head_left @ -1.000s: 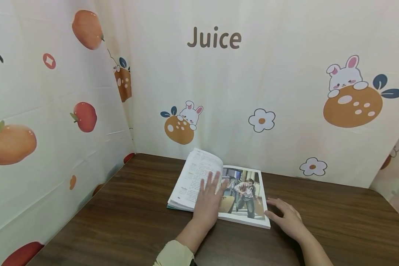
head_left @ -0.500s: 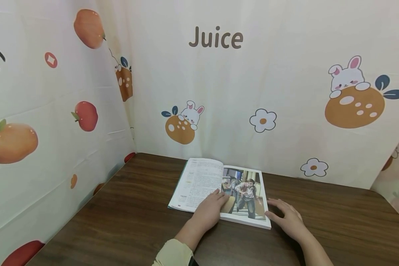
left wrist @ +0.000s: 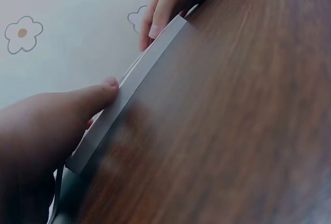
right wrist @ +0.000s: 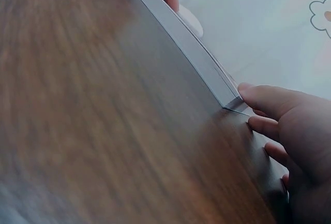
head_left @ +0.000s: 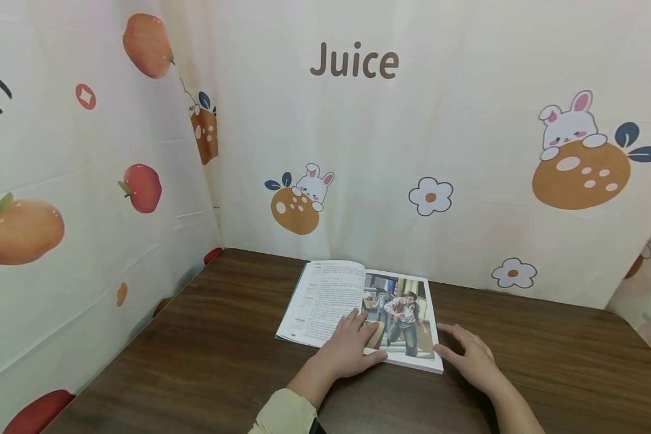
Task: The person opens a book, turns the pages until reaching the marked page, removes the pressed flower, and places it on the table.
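Note:
An open book [head_left: 325,295] lies on the table, with printed text on its left page and a colour picture of a running figure [head_left: 404,319] on its right page. My left hand [head_left: 347,349] rests across the lower part of the gutter, fingers extended on the paper. Its thumb [left wrist: 103,93] reaches the book's bottom edge in the left wrist view. At the book's right side is my right hand [head_left: 471,360], loosely bent, with the thumb [right wrist: 253,93] touching the lower right corner. The other right fingers stay beside the book, near the tabletop.
The dark wooden table [head_left: 211,337] extends to both sides of the book. A pale printed curtain [head_left: 369,138] stands right behind the table's back edge, and another printed sheet [head_left: 97,229] closes off the left side.
The raised left pages have come down and lie flatter. My left hand has slid lower along the gutter, and its thumb has spread toward the bottom edge. My right hand has stayed put.

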Motion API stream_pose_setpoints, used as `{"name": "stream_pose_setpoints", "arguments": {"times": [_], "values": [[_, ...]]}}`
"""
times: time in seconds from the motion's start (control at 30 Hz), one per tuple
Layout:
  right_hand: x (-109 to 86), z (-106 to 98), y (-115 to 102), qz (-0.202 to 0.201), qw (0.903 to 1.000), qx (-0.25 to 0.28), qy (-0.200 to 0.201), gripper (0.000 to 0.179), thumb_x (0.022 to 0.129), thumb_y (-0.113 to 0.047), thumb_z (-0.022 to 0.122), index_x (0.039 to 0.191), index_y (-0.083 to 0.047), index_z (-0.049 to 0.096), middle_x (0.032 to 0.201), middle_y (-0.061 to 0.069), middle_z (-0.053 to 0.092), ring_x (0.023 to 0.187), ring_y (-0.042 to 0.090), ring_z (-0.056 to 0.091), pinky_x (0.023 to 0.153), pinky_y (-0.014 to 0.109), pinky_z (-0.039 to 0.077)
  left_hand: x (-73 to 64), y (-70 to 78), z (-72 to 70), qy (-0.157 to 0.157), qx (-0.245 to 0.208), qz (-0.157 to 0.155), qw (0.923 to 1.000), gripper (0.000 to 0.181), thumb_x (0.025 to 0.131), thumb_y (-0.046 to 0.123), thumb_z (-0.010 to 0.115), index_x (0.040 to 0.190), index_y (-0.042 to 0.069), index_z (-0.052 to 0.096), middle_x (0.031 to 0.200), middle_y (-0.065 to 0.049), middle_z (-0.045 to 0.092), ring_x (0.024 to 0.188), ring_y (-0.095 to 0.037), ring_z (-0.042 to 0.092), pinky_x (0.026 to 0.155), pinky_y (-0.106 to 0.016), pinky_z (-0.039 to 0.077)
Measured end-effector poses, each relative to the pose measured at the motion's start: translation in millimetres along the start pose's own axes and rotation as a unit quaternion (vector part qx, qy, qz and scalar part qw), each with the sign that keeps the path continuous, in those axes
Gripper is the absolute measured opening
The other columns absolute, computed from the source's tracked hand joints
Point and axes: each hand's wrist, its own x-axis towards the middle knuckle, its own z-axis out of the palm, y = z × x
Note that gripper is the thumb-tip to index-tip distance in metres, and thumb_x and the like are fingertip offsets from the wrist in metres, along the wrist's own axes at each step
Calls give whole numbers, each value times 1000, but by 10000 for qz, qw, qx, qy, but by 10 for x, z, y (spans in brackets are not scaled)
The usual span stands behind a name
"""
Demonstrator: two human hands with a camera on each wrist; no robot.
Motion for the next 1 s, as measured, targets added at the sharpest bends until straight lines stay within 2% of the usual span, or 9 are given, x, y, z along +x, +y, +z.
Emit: {"name": "stream_pose_setpoints", "arguments": {"times": [0.13,0.27,0.37,0.47,0.6,0.83,1.0], "values": [[-1,-16,20,-160,9998,132,-4,61,84,-48,61,131,-11,50,138,26,39,128,49,23,94,70,11,8,5,8,-13,-66,18,10000,65,89,57,45,141,19,39,149,-10,26,139,-29,14,109,-48,15],[1,-36,62,-546,9981,270,-36,57,80,-42,68,127,-12,54,136,21,44,130,47,23,98,67,8,7,1,27,7,-147,16,9999,65,89,57,45,141,18,39,149,-10,26,139,-29,14,109,-49,15],[0,-50,90,-814,9960,364,-103,56,78,-38,71,126,-12,56,136,21,44,130,48,21,98,67,7,4,-2,30,19,-175,16,9998,65,89,57,45,141,18,39,149,-10,26,139,-29,14,109,-49,14],[2,-60,102,-921,9948,416,-130,56,77,-36,72,125,-12,57,136,22,43,130,49,20,98,67,6,9,-5,27,34,-202,34,9998,66,89,58,46,141,18,40,149,-10,26,139,-29,13,109,-49,14],[10,-44,101,-859,9955,382,-66,57,77,-38,72,126,-12,57,136,21,44,130,48,21,99,66,6,13,-17,31,54,-224,32,9997,69,87,60,48,141,18,39,149,-10,26,139,-29,13,109,-49,14],[-6,-10,60,-327,9993,140,88,78,76,-47,70,138,-9,41,137,22,42,127,48,27,96,67,15,4,-15,39,90,-283,37,9996,75,82,65,50,141,18,40,149,-10,27,139,-29,14,109,-48,14],[-11,-13,35,-172,9998,94,38,76,77,-48,69,137,-9,43,138,28,37,128,49,25,98,66,11,1,-11,36,173,-259,39,9995,75,82,65,49,140,18,42,148,-10,28,138,-30,16,109,-49,16]]}}
